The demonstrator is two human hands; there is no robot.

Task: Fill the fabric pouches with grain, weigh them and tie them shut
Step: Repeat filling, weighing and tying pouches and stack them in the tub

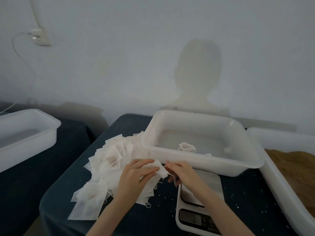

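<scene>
White digital kitchen scale nearest, under right forearm. Left of both hands, heap of flat white fabric pouches. Left hand and right hand both pinching one white fabric pouch between them. Beyond right hand, white plastic tub; far right, tub of brown grain.

Dark blue table with pouch pile, scale, white tubs, scattered grains.
</scene>
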